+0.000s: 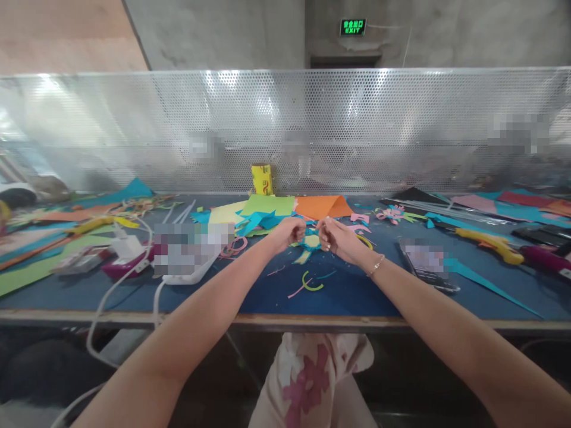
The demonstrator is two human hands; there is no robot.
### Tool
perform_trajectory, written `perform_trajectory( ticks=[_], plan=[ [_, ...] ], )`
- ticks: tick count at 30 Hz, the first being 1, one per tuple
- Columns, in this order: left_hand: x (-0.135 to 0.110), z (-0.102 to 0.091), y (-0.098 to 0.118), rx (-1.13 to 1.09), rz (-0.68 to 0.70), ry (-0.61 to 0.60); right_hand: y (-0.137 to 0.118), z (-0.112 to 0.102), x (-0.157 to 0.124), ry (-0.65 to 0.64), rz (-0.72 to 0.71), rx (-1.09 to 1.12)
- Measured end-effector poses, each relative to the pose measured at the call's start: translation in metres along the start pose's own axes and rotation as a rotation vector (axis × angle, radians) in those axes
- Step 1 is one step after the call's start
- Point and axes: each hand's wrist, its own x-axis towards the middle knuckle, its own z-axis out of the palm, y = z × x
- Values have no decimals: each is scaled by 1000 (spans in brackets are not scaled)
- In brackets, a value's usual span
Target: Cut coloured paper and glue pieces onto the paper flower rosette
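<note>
Both my arms reach out over the blue table. My left hand is closed in a fist-like pinch, and my right hand is closed too, a thin bracelet on its wrist. The two hands almost meet, holding between them a small piece of teal and yellow cut paper; its shape is mostly hidden by the fingers. Thin curled paper strips, green and pink, lie on the table just below my hands.
Coloured paper sheets, green and orange, lie behind my hands, with a yellow box at the perforated metal screen. A white cable runs left. A phone and a yellow-handled tool lie right.
</note>
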Motion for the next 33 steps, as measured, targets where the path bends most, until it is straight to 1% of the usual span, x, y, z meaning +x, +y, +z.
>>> perform_trajectory(
  ticks=[1,4,5,7,9,11,15,17,19,20,22,23,26,27,29,33],
  plan=[
    [4,-6,-1,82,25,47,0,-1,1,4,2,14],
    [12,-27,-4,212,60,125,-2,-6,3,47,10,32],
    [13,-36,-5,298,70,162,-2,-8,4,69,11,31],
    [15,-51,-6,692,129,264,-3,-14,6,117,10,11],
    [15,-65,-6,941,148,309,-4,-20,7,172,0,-28],
    [16,-75,-6,1033,140,279,-3,-28,8,222,-10,-70],
    [20,-90,-11,1175,198,131,1,-40,12,340,-17,-177],
    [22,-95,-17,1244,195,73,2,-44,14,408,-25,-220],
    [23,-100,-22,1260,163,55,2,-46,14,442,-36,-228],
    [24,-102,-24,1257,154,71,2,-47,15,449,-42,-227],
    [25,-106,-25,1257,162,165,3,-48,15,452,-59,-235],
    [25,-108,-25,1254,170,250,4,-48,15,451,-66,-244],
    [25,-113,-22,1206,172,557,5,-48,16,425,-61,-261],
    [24,-114,-20,1184,165,637,6,-48,16,417,-56,-261],
    [23,-115,-16,1151,149,752,5,-48,16,420,-52,-261],
    [17,-115,-8,1073,141,924,2,-46,15,468,-70,-291]
  ],
)
